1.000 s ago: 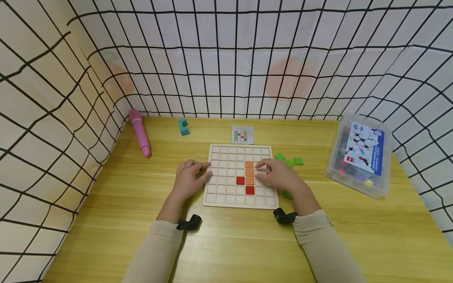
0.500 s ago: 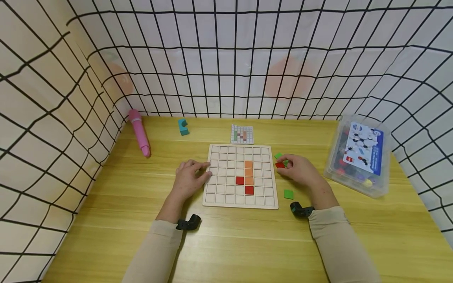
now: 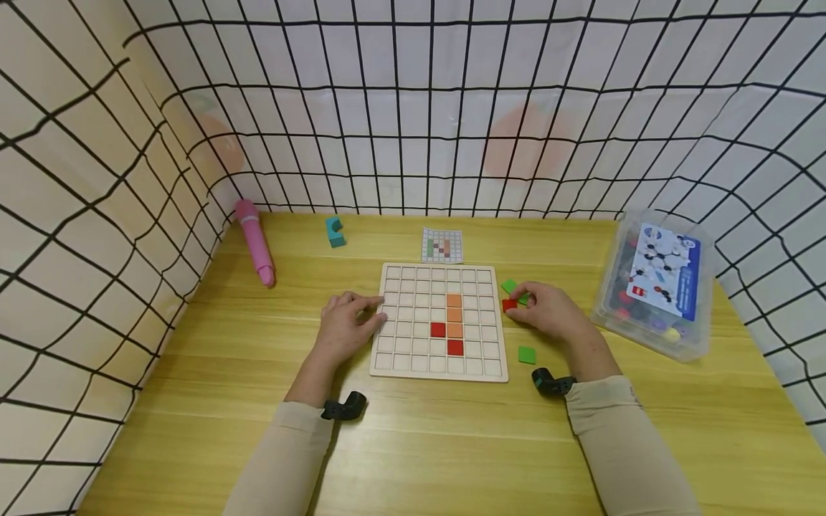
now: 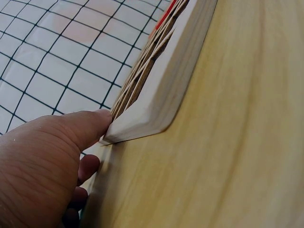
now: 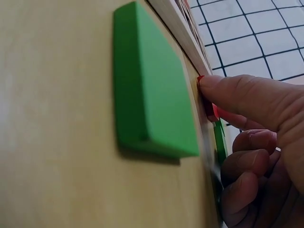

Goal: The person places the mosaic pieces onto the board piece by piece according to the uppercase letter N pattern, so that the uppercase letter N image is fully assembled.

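My left hand [image 3: 344,331] rests at the left edge of the wooden grid board [image 3: 411,313], thumb and index finger touching its rim. In the left wrist view the thumb lies against the board's corner. Right of the board, my right hand [image 3: 550,309] pinches a red square tile [image 3: 509,305] between thumb and index finger, low over the table. Green tiles [image 3: 508,286] lie by those fingertips, partly hidden by the hand. A single green tile [image 5: 164,95] lies closer to the wrist. On the board, three orange tiles [image 3: 454,315] form a column, with red tiles [image 3: 438,330] beside and below it.
A small pattern card [image 3: 442,245] lies behind the board. A pink microphone-shaped object [image 3: 257,244] and a teal block [image 3: 335,232] are at the back left. At right stands a clear plastic box [image 3: 654,283] of coloured pieces. Black wire mesh [image 3: 413,87] encloses the table [image 3: 413,444].
My right hand has moved from above the board out to its right side and now pinches a red tile. The lone green tile has come into full view. My left hand has stayed put.
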A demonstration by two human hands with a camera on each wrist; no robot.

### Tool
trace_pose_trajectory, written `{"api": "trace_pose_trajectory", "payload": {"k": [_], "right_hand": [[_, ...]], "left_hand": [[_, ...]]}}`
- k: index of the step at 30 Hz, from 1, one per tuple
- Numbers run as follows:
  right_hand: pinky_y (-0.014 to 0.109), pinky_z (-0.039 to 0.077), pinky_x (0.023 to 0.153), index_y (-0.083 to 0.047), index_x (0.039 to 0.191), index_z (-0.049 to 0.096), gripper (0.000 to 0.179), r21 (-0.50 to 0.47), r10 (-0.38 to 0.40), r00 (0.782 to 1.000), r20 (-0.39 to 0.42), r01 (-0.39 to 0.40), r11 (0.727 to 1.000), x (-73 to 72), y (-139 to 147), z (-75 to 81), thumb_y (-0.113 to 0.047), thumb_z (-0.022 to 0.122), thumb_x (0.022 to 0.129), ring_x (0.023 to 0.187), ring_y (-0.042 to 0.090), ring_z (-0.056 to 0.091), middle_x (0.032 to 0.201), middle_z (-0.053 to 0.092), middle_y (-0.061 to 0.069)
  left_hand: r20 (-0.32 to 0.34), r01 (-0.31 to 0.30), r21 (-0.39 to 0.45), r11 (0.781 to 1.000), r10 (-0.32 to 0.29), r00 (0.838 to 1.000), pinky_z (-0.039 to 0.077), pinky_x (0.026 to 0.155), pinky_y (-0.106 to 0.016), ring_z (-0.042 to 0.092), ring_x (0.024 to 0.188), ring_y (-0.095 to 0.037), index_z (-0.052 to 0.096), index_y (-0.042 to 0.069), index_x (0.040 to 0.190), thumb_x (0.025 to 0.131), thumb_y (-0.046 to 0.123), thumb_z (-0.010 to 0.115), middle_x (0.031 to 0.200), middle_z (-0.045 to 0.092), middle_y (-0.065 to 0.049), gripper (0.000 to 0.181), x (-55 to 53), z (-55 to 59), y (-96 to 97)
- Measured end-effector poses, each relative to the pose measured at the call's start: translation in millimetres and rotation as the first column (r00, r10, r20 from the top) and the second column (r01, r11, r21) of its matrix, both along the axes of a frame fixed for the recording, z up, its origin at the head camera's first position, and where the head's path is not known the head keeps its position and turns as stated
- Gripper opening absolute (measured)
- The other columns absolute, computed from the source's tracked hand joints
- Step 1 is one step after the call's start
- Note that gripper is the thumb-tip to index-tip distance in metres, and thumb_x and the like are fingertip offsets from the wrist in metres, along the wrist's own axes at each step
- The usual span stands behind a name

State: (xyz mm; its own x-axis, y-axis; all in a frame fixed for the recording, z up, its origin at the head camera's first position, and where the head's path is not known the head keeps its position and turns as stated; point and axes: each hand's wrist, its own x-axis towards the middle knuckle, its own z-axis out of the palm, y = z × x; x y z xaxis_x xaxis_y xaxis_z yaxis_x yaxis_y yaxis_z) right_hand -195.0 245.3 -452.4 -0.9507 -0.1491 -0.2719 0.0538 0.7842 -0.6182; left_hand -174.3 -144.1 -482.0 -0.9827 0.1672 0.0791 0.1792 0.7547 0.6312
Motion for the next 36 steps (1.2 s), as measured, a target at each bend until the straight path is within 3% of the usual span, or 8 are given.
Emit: {"api": "trace_pose_trajectory", "payload": {"k": [17,36], "right_hand": [[0.032,0.036,0.063,-0.01,0.128,0.065,0.038,0.008,0.002,1.0,-0.019,-0.002,1.0,4.5,6.0,-3.4,-0.03,0.071,0.096,0.064,0.019,0.044,0.073,0.047,0.002],[0.032,0.035,0.061,-0.012,0.122,0.067,0.031,-0.009,-0.013,0.999,-0.035,0.013,1.0,6.7,7.3,-2.3,-0.031,0.07,0.097,0.064,0.02,0.044,0.074,0.047,0.002]], "left_hand": [[0.004,0.001,-0.007,1.0,-0.001,1.0,0.032,0.093,-0.046,0.049,0.105,-0.026,0.071,0.021,0.132,0.096,0.038,0.07,0.115,0.066,-0.006,0.04,0.2,0.3,0.2],[0.0,-0.001,-0.004,1.0,0.001,1.0,0.032,0.094,-0.047,0.048,0.105,-0.026,0.07,0.022,0.132,0.096,0.039,0.07,0.116,0.066,-0.006,0.04,0.1,-0.2,-0.2]]}}
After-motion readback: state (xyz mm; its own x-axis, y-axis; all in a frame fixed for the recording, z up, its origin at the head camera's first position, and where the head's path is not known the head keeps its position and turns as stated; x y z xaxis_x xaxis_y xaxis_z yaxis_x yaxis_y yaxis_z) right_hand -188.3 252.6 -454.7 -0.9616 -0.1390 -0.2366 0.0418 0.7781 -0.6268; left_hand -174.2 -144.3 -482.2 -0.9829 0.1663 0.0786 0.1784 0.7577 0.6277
